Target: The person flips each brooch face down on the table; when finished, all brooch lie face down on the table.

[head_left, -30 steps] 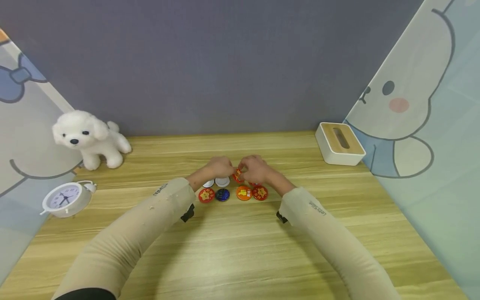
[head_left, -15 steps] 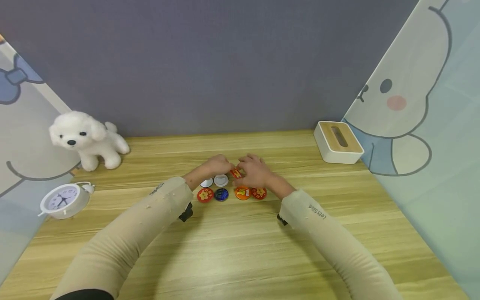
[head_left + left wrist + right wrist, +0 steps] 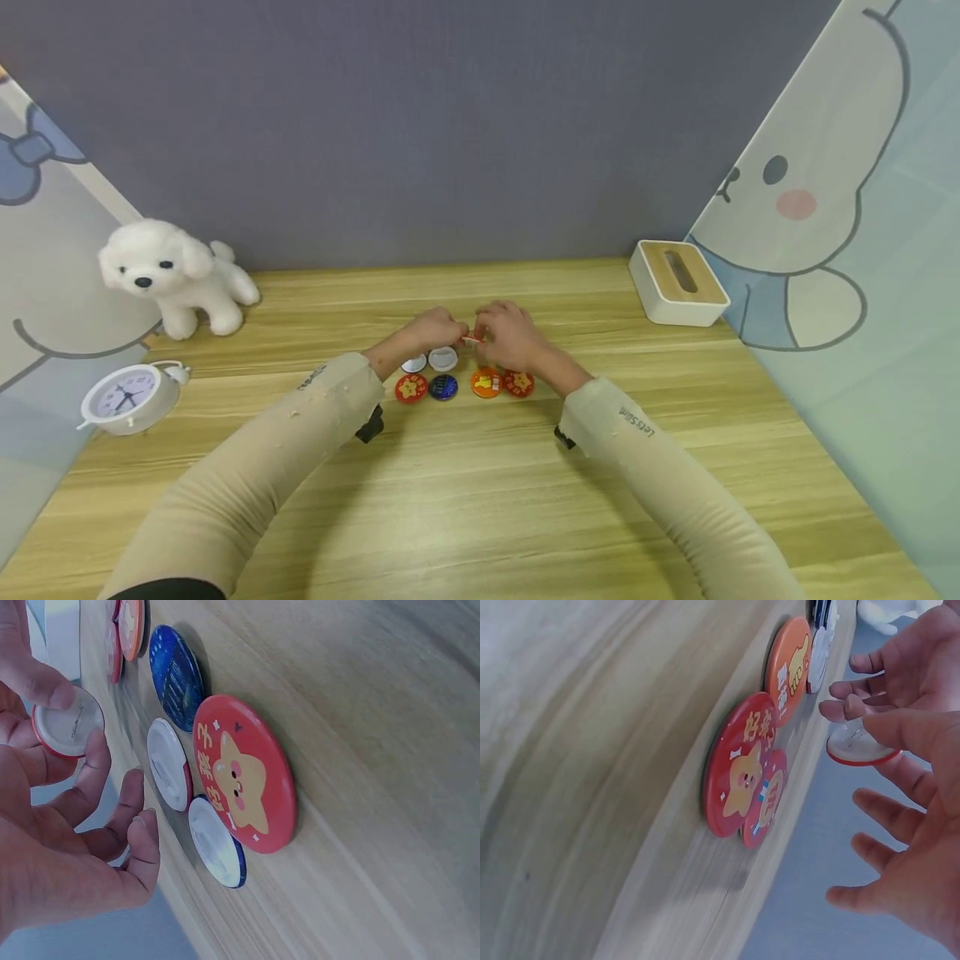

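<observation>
My left hand (image 3: 435, 330) and right hand (image 3: 510, 337) meet above the far rows of badges, pinching one red-rimmed pin badge (image 3: 471, 338) between them. Its white back, with the safety pin (image 3: 77, 724), faces up in both wrist views. In the right wrist view my right thumb lies over that back (image 3: 849, 748), while left fingertips are at its edge. Below lie a red star badge (image 3: 411, 388), a blue badge (image 3: 443, 387), an orange thumbs-up badge (image 3: 486, 382) and another red star badge (image 3: 519, 383). Two badges (image 3: 169, 765) lie white back up. Another red badge (image 3: 769, 806) is hidden from the head view.
A white plush dog (image 3: 176, 271) stands at the back left, with a white alarm clock (image 3: 131, 398) in front of it. A white tissue box with a wooden lid (image 3: 678, 283) sits at the back right. A grey panel (image 3: 420, 133) rises behind the wooden table (image 3: 450, 517).
The badge has been lifted and tilted between the hands, from its red face showing to nearly edge-on. The right hand's fingers opened beside it, then closed in on it again.
</observation>
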### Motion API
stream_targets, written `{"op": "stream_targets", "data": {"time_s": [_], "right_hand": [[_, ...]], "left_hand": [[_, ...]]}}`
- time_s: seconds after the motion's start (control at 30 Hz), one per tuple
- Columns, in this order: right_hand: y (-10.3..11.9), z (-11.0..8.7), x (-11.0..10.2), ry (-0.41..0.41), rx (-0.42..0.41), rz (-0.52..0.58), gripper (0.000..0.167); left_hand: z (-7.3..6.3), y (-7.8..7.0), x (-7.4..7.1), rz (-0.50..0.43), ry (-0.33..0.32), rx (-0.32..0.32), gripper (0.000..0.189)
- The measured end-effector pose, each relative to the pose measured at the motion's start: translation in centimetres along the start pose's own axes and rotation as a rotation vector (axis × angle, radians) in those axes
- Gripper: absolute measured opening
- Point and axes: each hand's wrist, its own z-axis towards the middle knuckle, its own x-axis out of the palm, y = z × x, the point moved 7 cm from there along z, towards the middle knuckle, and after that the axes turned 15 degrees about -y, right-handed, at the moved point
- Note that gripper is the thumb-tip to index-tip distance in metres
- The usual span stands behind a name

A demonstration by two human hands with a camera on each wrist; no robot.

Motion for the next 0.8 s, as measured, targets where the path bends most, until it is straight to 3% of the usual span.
{"op": "stream_targets", "data": {"time_s": [0.23, 0.37, 0.47, 0.6, 0.8], "right_hand": [[-0.2, 0.3, -0.5, -0.079, -0.015, 0.015, 0.010], [-0.9, 0.4, -0.4, -0.089, 0.037, 0.057, 0.011], [-1.5, 0.6, -0.3, -0.093, 0.086, 0.099, 0.011], [-2.0, 0.7, -0.2, -0.098, 0.126, 0.155, 0.011], [-2.3, 0.7, -0.2, -0.096, 0.162, 0.209, 0.014]], "left_hand": [[0.2, 0.1, -0.1, -0.051, -0.006, 0.021, 0.034], [0.2, 0.0, -0.3, -0.067, -0.014, 0.054, 0.029], [0.0, -0.1, -0.4, -0.024, -0.012, 0.073, 0.025], [0.0, -0.3, 0.0, 0.017, 0.033, 0.099, 0.033], [-0.2, -0.7, 0.5, -0.016, 0.092, 0.140, 0.028]]}}
